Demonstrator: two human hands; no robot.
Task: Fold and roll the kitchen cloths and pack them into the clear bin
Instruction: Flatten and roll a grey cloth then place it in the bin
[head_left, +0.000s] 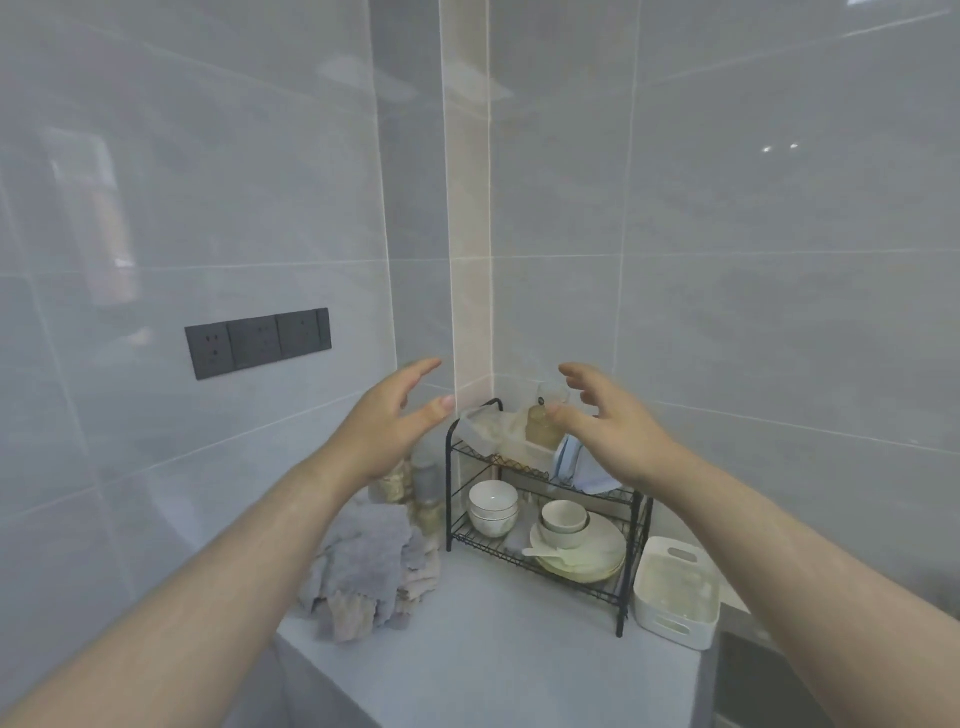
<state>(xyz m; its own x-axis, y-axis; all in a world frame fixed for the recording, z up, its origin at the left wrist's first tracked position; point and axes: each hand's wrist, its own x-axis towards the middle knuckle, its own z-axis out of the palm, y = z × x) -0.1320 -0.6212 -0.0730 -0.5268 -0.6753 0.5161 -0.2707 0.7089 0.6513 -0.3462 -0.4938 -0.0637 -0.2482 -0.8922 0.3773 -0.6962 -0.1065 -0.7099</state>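
Hands: left hand and right hand were spread, fingers loosely curved, holding nothing.
Cloths: fluffy grey and beige kitchen cloths lay in a rumpled heap on the pale bench, below the left hand.
Bin: clear bin, thin see-through plastic, stood on the black wire rack, top shelf, between the raised hands.
Label: glass jar bore a dark round sticker, too small to read.

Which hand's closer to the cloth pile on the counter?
Left. The left hand hovers above the cloth pile; the right hand is further right, over the wire rack.
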